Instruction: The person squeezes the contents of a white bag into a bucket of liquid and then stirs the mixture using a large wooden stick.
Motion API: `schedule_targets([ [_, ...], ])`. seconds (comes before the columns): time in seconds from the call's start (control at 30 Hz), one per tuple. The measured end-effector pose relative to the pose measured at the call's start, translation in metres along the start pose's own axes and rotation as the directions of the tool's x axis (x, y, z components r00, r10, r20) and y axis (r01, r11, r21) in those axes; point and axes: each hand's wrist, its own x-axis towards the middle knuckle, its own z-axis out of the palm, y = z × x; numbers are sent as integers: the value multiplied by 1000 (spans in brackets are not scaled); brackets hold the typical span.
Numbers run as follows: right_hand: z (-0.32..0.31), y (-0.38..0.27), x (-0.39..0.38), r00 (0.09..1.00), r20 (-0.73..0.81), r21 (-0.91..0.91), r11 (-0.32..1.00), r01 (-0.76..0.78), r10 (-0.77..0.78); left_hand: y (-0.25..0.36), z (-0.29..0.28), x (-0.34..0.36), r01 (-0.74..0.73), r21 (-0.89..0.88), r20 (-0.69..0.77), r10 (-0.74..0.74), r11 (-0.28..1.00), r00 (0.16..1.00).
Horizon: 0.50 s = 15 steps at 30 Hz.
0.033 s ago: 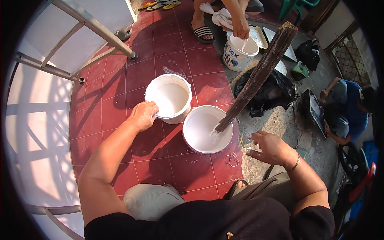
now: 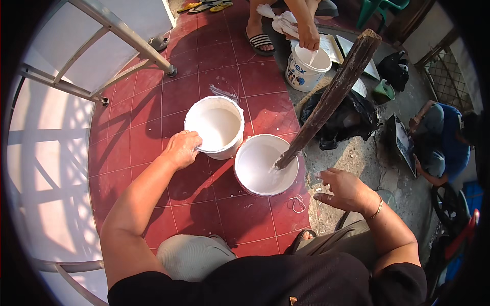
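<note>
We record two white buckets on the red floor (image 2: 245, 219) at the frame's centre, both holding pale liquid. Our left hand (image 2: 182, 148) grasps the near-left rim of the left bucket (image 2: 227, 152), fingers hooked over the edge. Just below and to its right is the second bucket (image 2: 256, 144); a dark stick (image 2: 329, 99) stands tilted in it, foot in the liquid, top toward the upper right. Our right hand (image 2: 347, 188), right of centre, is released: fingers apart and half curled, whitish smears on the tips, near the second bucket but not touching it. We note a thin loop (image 2: 296, 205) on the floor below that bucket. Upper centre, a co-worker's hand (image 2: 309, 36) is over a third bucket (image 2: 301, 74). Far right, a person in blue (image 2: 451, 137) holds a dark panel (image 2: 401, 142).
</note>
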Motion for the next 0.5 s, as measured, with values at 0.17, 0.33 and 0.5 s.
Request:
schedule_targets([
  [0.17,1,-9,6,999,12,34,999,30,-30,5,-4,-29,153,-24,53,-152,988,987],
  [0.33,1,-13,0,998,27,44,998,52,-53,25,-28,-30,307,-62,262,-281,950,923],
  [0.5,-1,-20,-1,995,25,82,992,94,-96,-21,0,-40,564,-514,-117,-704,647,701],
])
